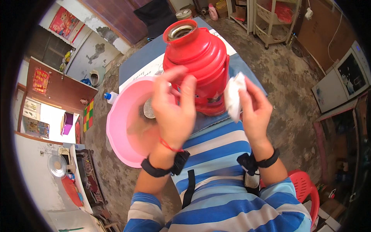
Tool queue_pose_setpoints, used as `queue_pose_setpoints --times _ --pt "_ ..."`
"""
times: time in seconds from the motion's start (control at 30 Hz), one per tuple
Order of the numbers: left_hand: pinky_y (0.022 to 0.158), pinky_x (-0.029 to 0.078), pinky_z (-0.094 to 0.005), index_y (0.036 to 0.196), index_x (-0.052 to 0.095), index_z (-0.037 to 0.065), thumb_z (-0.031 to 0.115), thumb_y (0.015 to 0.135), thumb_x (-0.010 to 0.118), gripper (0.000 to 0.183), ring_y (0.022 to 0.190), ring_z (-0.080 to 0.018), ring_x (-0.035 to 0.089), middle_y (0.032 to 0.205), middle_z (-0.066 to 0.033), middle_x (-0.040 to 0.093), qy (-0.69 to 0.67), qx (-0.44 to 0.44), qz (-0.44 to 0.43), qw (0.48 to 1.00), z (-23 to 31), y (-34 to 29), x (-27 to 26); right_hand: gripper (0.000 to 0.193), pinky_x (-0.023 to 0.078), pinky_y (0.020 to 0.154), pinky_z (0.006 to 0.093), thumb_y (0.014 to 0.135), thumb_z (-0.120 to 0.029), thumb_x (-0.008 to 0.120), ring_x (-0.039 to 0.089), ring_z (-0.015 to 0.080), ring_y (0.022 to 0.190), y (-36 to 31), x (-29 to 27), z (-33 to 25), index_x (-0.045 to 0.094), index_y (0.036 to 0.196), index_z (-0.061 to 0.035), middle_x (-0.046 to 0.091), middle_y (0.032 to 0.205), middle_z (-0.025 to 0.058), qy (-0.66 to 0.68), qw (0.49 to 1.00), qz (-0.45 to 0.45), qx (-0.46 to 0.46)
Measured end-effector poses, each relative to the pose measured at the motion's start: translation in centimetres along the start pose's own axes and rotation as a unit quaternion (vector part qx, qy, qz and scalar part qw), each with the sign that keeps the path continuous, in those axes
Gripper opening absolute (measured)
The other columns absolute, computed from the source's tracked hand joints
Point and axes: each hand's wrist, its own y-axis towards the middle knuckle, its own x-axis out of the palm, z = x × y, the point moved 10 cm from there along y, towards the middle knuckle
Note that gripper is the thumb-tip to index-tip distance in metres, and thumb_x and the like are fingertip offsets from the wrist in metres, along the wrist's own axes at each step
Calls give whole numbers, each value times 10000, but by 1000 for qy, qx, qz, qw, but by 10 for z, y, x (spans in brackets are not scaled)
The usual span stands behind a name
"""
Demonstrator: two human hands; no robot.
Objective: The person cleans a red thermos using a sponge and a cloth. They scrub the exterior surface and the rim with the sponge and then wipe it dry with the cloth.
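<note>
A red thermos flask (pixel 201 73) stands upright on a small table (pixel 145 48), its wide mouth uncovered and showing a metallic inner rim. My left hand (pixel 174 102) is raised in front of the flask and over the edge of a pink basin (pixel 116 127). Its fingers are apart and a little blurred, with nothing seen in them. Between the fingers and thumb of my right hand (pixel 256 110) is a crumpled white cloth (pixel 234 96), held just right of the flask. Inside the basin, which holds some liquid, a round grey piece (pixel 148 109) is partly hidden by my left hand.
A white bottle with a blue cap (pixel 111 96) is at the basin's left. Behind the table stands a black chair (pixel 156 17). A shelf rack (pixel 276 23) is at the far right, and a red plastic chair (pixel 303 185) is close by my right elbow.
</note>
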Motion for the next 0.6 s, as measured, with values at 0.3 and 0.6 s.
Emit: queue_pose_setpoints --times 0.3,0.6 --pt "938 485 -339 1184 538 -18 355 745 846 652 1061 -230 616 1139 -154 624 9 16 6 1000 -23 85 20 257 494 676 329 859 -21 668 593 249 771 28 38 -31 668 1111 28 581 905 126 -202 948 68 -235" --pt "898 502 -337 1142 555 -9 341 744 848 606 1004 -213 631 1106 -136 637 18 0 21 1000 -30 88 19 229 487 694 334 822 49 671 580 266 776 -20 42 -9 683 1048 13 561 877 107 -214 944 -52 -246"
